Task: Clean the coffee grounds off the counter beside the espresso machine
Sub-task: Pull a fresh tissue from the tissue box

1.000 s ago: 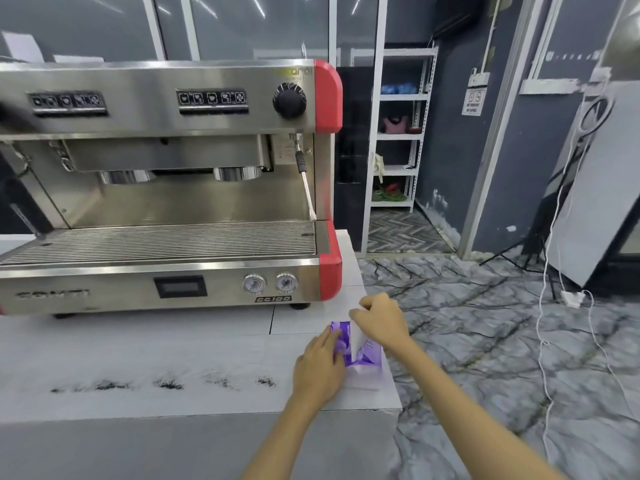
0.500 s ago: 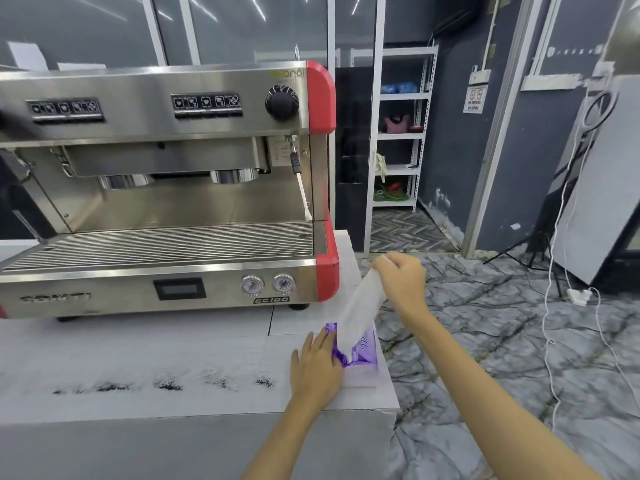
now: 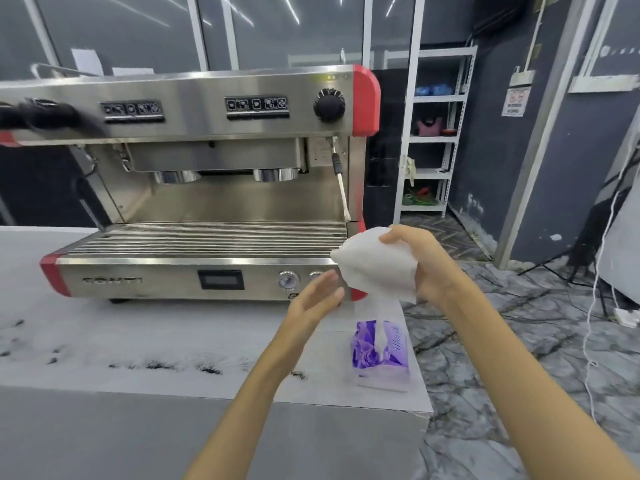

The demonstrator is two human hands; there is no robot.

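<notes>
Right hand (image 3: 427, 263): raised above the table's right end, grip closed round a white tissue (image 3: 377, 268), thumb on top, sheet bunched and hanging loose below the fingers.
Left hand (image 3: 317, 297): lifted in front of the machine's lower right corner, fingers straight and spread, grip empty, just left of the tissue; contact with it not discernible.
Tissue pack (image 3: 381, 355): purple and white, soft wrapper, standing on the table near the right front corner, directly beneath the held tissue, one sheet poking up from its top slot.
Coffee grounds (image 3: 156, 365): dark specks and smears in a ragged line along the front part of the table, running from the left edge toward the pack; one small patch just beside the left forearm.
Table (image 3: 194, 334): pale, marbled top, grey front face.
Espresso machine (image 3: 207, 188): steel body, red side trims, two group heads, steam wand at right, black knob upper right; standing on the table behind the grounds.
White shelving unit (image 3: 433, 133): against the dark wall behind, right of the machine.
</notes>
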